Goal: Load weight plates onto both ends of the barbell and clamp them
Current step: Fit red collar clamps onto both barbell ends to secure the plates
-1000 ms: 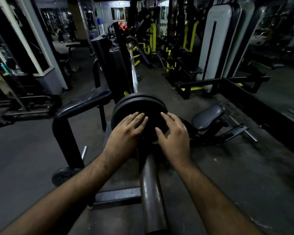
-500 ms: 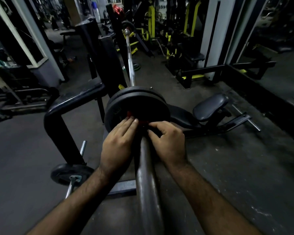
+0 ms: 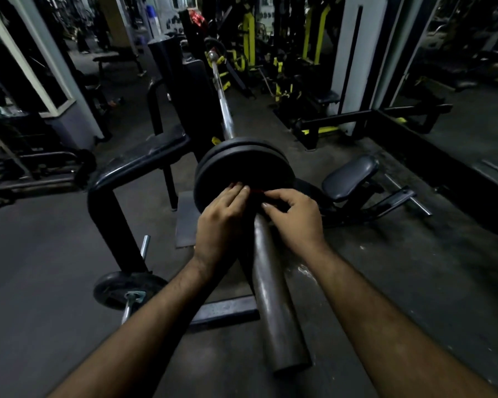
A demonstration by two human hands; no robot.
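Spare plate (image 3: 130, 288): it is lying low on the left on a storage peg of the bench frame (image 3: 107, 193), well apart from my hands.
Left hand (image 3: 223, 222): I am curling it at the left side of the sleeve, fingertips pressing against the face of the plates and onto the red clamp; it is closing on the clamp, though I cannot see how firmly.
Plates (image 3: 243, 165): two dark discs are sitting face to face on the near end of the barbell, standing upright, faces toward me.
Clamp (image 3: 258, 192): only a sliver of red is showing between my hands, against the outer plate; I judge it small, light and springy, best pinched at its two sides.
Barbell (image 3: 273, 297): its long axis is running from my chest away into the room, the thick sleeve end pointing at me, the thin chrome shaft receding; heavy and rigid, I would say.
Right hand (image 3: 295, 222): I am pinching thumb and fingers together at the clamp's right side.
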